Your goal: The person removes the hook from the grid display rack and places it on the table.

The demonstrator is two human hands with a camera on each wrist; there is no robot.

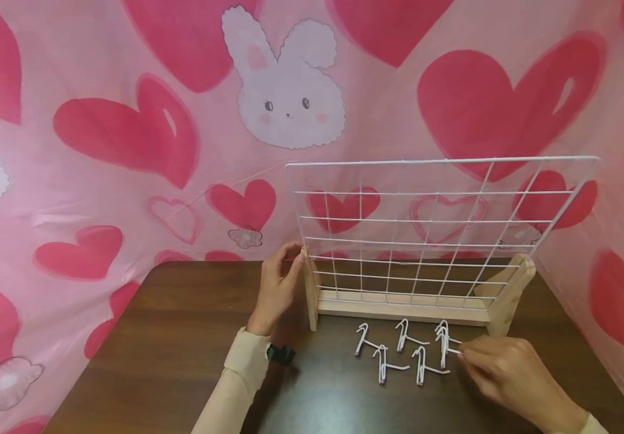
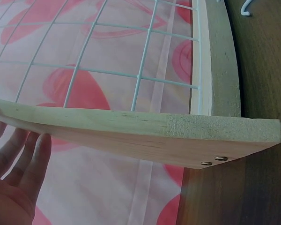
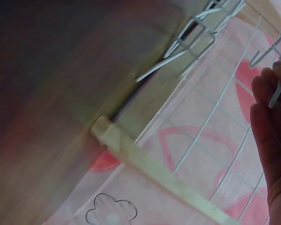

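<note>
A white wire grid rack [image 1: 404,244] with wooden ends stands on the table. My left hand [image 1: 279,283] grips the upper tip of its left wooden side panel [image 1: 310,295], the thumb toward the front. From the left wrist, the fingers [image 2: 25,159] lie along the panel's outer face. Between thumb and fingertips my right hand [image 1: 512,374] pinches the prong of a white wire hook [image 3: 267,51]. Several more white wire hooks [image 1: 382,364] lie on the table before the rack; one overlaps the held hook in the head view.
The brown wooden table [image 1: 192,337] runs back to a pink cloth [image 1: 225,181] with hearts and a rabbit. At the right, the rack's other wooden end [image 1: 509,295] stands close behind my right hand. Two screws [image 2: 215,161] show low on the left side panel.
</note>
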